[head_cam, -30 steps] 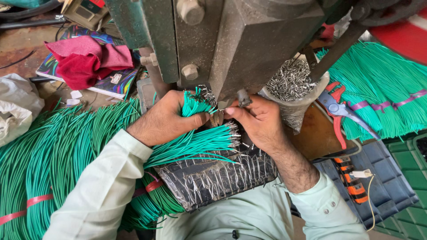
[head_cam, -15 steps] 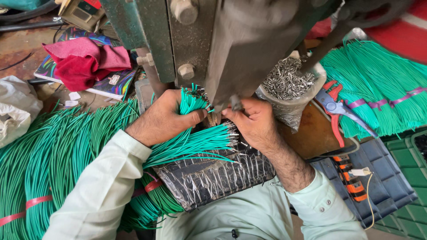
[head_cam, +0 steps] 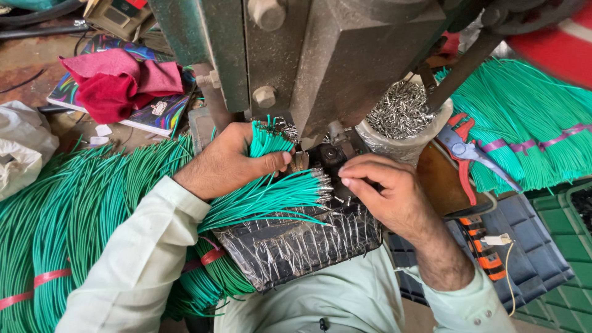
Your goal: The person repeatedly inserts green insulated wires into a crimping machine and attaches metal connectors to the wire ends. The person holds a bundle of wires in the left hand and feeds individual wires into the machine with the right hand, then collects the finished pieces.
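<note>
We are looking down on a crowded workbench, its bare brown top (head_cam: 31, 65) showing only at the upper left of the frame. A heavy grey-green press machine (head_cam: 320, 55) is filling the upper centre and hiding whatever lies directly beneath its head.

At the upper left a red cloth (head_cam: 117, 83) is lying on a colourful book (head_cam: 157, 114), and a crumpled white bag (head_cam: 21, 148) is sitting at the left edge. Large banded bundles of green wires are spreading across the lower left (head_cam: 68, 209) and the upper right (head_cam: 530, 123). Right of centre a cup of small metal terminals (head_cam: 401, 117) is standing just beside the press, with red-handled cutters (head_cam: 468, 151) lying near it. Dark plastic crates (head_cam: 542, 246) are occupying the lower right.

In the centre, the left hand (head_cam: 225, 163) is closing around a bunch of green wires (head_cam: 271, 191), whose metal-tipped ends are fanning toward the press over a foil-wrapped pad (head_cam: 296, 246). The right hand (head_cam: 385, 191) is curling with fingertips pinched together at the wire tips beneath the press; we cannot tell what it is holding there.
</note>
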